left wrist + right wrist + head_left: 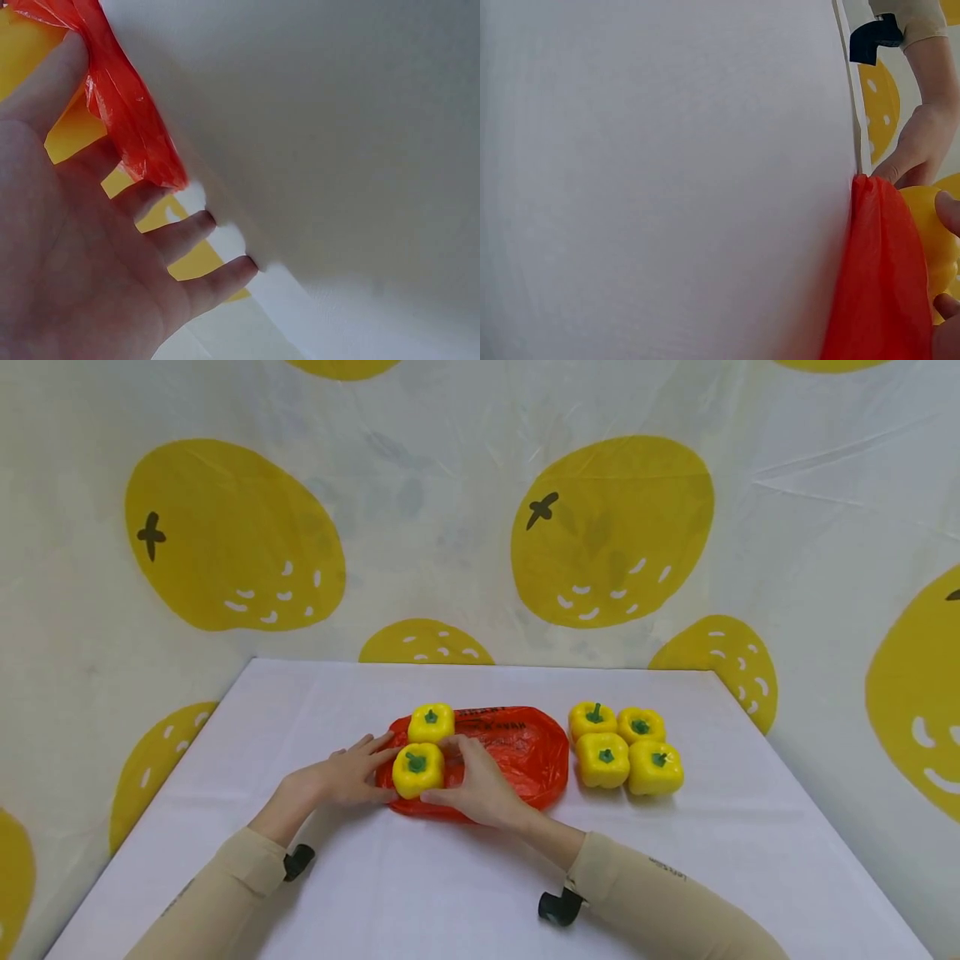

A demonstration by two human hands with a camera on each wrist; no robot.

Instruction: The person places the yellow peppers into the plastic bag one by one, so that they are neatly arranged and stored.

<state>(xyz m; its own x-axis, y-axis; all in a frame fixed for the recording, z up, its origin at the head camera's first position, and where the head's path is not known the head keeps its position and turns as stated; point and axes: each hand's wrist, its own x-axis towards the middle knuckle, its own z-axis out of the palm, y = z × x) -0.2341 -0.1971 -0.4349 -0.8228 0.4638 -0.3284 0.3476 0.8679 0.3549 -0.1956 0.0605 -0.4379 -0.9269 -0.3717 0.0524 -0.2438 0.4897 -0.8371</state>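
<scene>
- Head view: both hands meet at the near yellow bell pepper (pixel 417 770), which sits on the left end of a flattened red plastic bag (pixel 517 752) on the white-covered worktop (pixel 375 877).
- Left hand (pixel 347 777) lies at the pepper's left side, fingers (pixel 375 745) fairly straight and spread, their tips reaching the pepper and the bag's edge.
- Right hand (pixel 480 787) cups the pepper's right side; its thumb runs along the pepper's near face and its fingers curl over the far side, toward the gap between this pepper and the second yellow bell pepper (pixel 431 722) just behind it (also on the bag).
- Left wrist view: the spread fingers (pixel 187 232) rest against yellow pepper skin (pixel 71 127), with a fold of the red bag (pixel 127 120) crossing the upper fingers.
- Right wrist view: the bag's edge (pixel 874 277) stands up from the worktop, yellow pepper (pixel 934 225) behind it, and two fingertips of the right hand touch that pepper.
- Four more yellow bell peppers (pixel 626 747) stand in a tight square off the bag, well apart from both hands.
</scene>
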